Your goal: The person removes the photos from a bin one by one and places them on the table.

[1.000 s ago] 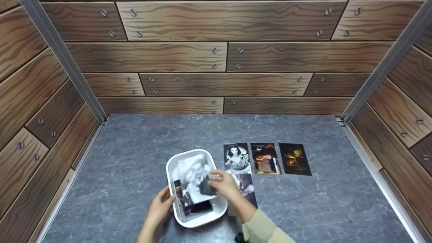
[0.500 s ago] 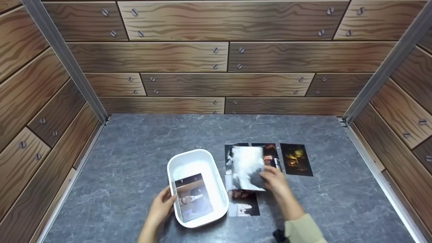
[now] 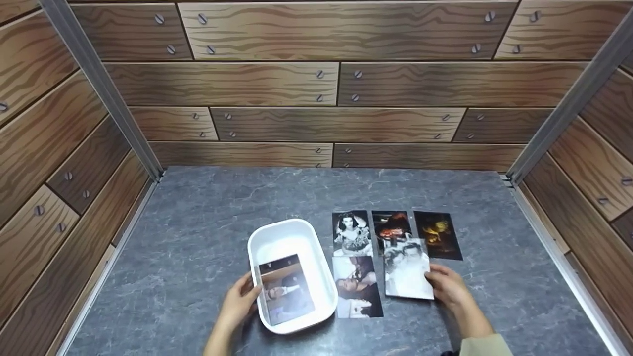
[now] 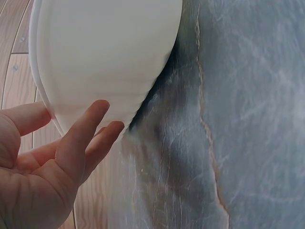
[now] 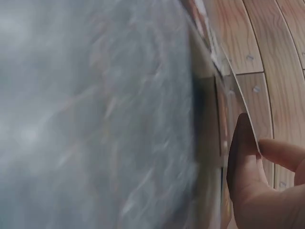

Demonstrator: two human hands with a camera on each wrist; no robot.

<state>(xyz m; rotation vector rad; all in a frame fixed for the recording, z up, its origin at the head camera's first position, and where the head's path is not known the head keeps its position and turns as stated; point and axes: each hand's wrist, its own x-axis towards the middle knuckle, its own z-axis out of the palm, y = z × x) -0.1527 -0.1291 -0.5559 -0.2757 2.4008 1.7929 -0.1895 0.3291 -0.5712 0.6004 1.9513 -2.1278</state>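
Note:
My left hand (image 3: 235,302) holds the white plastic tub (image 3: 324,269) by its left side, thumb at the rim and fingers against the outer wall (image 4: 109,62). A colour photo (image 3: 288,291) lies inside along the tub's left part. My right hand (image 3: 456,292) pinches a black-and-white photo (image 3: 408,272) by its right edge between thumb and fingers. That photo hangs over the lower part of a dark reddish photo (image 3: 390,223), right of a wedding-like photo (image 3: 357,287). In the right wrist view the held photo (image 5: 240,90) appears nearly edge-on.
A black-and-white portrait photo (image 3: 352,232) and a dark photo with yellow flowers (image 3: 437,235) lie on the grey marbled table (image 3: 207,212). Wood-patterned panels (image 3: 277,84) enclose the back and both sides, with metal posts (image 3: 106,94) at the corners.
My right hand has lifted the black-and-white photo out of the tub and carried it right, past the wedding-like photo. The photo beneath it in the tub now shows. My left hand keeps its hold.

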